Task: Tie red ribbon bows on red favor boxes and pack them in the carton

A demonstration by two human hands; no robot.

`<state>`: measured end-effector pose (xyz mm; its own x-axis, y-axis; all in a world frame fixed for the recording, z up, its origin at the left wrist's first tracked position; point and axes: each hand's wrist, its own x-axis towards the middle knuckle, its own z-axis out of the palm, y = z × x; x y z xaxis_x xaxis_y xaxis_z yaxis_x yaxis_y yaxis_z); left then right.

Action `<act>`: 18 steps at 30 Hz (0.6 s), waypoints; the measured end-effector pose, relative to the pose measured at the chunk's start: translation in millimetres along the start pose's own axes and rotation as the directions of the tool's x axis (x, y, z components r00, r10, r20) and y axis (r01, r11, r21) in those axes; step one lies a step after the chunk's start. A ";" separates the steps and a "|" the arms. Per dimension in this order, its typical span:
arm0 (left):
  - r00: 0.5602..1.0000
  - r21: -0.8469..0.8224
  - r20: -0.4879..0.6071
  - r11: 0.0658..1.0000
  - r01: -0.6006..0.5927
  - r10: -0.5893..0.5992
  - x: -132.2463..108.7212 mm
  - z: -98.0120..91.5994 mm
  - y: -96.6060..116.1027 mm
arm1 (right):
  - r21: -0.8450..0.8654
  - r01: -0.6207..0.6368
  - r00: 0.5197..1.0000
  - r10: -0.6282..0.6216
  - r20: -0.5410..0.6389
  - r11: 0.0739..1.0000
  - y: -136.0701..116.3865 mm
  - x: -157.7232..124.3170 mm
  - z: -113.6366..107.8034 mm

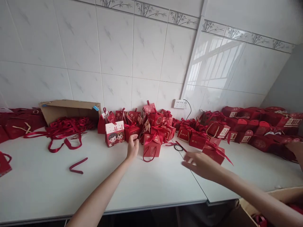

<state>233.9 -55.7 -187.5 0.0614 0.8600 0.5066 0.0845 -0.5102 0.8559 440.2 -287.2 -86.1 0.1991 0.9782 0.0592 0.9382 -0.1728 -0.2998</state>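
From left: a red bag (4,165), cut off at the frame's edge; a carton (71,103), its interior obscured by ribbons (62,132); the left hand (133,148), loosely uncurled, apparently empty; a bow-topped box (151,148), upright on the counter (151,189); the right hand (200,164), fingers parted, its contact with a thin strip (181,146) unclear; another person's hand (295,148), mostly cropped.

On the table (153,186) before the wall (115,47), a carton (68,104) holding ribbons (68,126) lies left of the central box cluster (151,148).
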 end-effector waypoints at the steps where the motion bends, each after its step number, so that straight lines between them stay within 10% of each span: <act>1: 0.999 -0.012 0.022 0.999 0.033 -0.033 -1.0 1.9 -7.2 | 0.016 0.044 0.999 -0.044 0.010 0.999 -15.8 25.2 9.5; 6: 0.972 -0.046 0.183 0.986 0.158 -0.147 -11.7 7.0 -23.9 | 0.201 0.048 0.998 -0.038 -0.055 0.978 -53.7 101.8 54.1; 13: 0.871 -0.085 0.449 0.961 0.262 -0.198 -15.9 0.8 -15.1 | 0.455 0.076 0.986 0.002 -0.168 0.887 -56.8 119.9 82.5; 18: 0.915 0.031 0.399 0.998 0.055 -0.063 -21.0 -7.7 -8.7 | 0.589 0.295 0.947 -0.149 -0.284 0.752 -44.7 125.0 104.7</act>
<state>224.2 -69.3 -204.9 0.4478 0.8149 0.3680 0.1190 -0.4623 0.8787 393.5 -145.1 -164.9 0.1292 0.9196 0.3711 0.5976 0.2265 -0.7692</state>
